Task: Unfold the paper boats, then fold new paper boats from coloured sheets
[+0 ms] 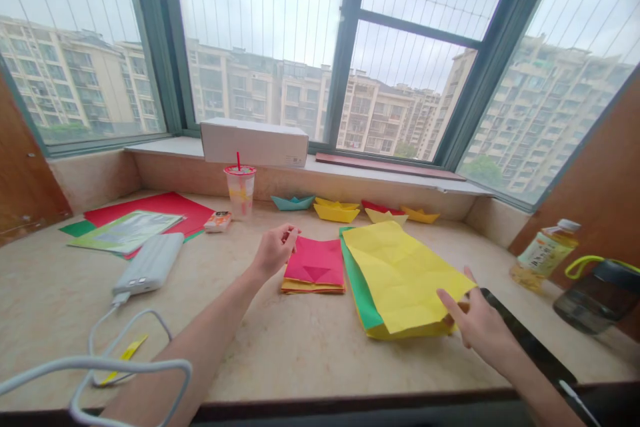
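Note:
My right hand (475, 317) pinches the lower right corner of a creased yellow paper sheet (407, 273). That sheet lies slanted over a green sheet (361, 290) and more yellow paper. My left hand (277, 248) is closed, fingertips pressed together by the upper left corner of a red folded paper (317, 257). I cannot make out whether they grip anything. Beneath the red piece are several orange-yellow folded layers (313, 289). Between my hands, the folded stack and the large sheets lie side by side.
Folded paper boats (337, 211) line the back ledge beside a lidded cup (241, 192). At left are coloured sheets (150, 210), a small box (218, 221), a power bank (150, 263) and a cable (125, 365). A phone (527, 333), a bottle (545, 253) and a dark container (600, 297) stand right.

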A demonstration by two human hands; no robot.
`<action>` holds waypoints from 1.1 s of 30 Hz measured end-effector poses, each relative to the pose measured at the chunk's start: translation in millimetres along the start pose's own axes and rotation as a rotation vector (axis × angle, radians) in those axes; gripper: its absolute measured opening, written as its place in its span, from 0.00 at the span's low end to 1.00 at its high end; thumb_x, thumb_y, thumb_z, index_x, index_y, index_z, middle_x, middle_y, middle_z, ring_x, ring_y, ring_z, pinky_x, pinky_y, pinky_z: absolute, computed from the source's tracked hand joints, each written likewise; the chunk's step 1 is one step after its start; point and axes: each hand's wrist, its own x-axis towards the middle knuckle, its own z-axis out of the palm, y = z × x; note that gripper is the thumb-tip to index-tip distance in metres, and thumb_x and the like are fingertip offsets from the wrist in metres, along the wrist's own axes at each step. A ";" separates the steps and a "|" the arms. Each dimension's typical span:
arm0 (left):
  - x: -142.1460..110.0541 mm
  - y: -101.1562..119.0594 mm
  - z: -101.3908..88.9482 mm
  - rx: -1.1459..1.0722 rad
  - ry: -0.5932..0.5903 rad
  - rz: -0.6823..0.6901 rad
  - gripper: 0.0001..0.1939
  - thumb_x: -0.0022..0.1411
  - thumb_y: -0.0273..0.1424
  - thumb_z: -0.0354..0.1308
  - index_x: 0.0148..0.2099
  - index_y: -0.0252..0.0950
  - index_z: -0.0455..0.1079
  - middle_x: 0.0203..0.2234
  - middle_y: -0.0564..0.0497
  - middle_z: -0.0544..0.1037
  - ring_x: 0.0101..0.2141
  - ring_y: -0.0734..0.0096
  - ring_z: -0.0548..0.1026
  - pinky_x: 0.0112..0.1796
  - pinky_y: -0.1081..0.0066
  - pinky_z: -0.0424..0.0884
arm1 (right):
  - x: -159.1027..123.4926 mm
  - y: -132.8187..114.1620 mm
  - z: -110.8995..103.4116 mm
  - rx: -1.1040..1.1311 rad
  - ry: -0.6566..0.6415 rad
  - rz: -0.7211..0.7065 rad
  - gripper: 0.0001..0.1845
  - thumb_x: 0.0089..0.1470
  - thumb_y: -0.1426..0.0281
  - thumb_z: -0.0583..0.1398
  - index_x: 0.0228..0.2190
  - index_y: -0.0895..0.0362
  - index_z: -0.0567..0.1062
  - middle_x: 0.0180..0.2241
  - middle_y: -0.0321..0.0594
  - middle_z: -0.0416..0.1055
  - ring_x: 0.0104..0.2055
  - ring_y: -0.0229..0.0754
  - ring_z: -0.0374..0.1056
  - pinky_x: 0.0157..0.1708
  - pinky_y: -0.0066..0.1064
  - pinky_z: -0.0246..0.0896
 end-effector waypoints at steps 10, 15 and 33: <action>-4.9 -4.7 2.7 0.312 -0.096 0.247 0.10 0.62 0.32 0.53 0.31 0.39 0.75 0.21 0.49 0.76 0.23 0.65 0.72 0.28 0.71 0.60 | 30.3 -41.4 -17.3 -0.707 0.429 -0.641 0.21 0.60 0.62 0.54 0.50 0.57 0.75 0.52 0.55 0.71 0.53 0.60 0.66 0.57 0.56 0.48; -14.9 11.3 15.2 0.282 -0.315 0.457 0.13 0.64 0.30 0.52 0.47 0.39 0.76 0.40 0.41 0.80 0.42 0.56 0.76 0.44 0.64 0.68 | 37.7 -57.4 25.0 -0.531 -0.261 -0.737 0.21 0.59 0.57 0.55 0.49 0.50 0.77 0.56 0.48 0.70 0.58 0.55 0.64 0.60 0.51 0.52; -45.5 27.2 63.1 0.457 -0.621 0.676 0.14 0.69 0.31 0.46 0.44 0.38 0.74 0.40 0.47 0.80 0.44 0.63 0.76 0.50 0.63 0.67 | -4.7 -75.0 95.3 -0.583 -0.413 -0.698 0.34 0.65 0.52 0.46 0.62 0.59 0.63 0.65 0.54 0.54 0.67 0.55 0.50 0.64 0.49 0.46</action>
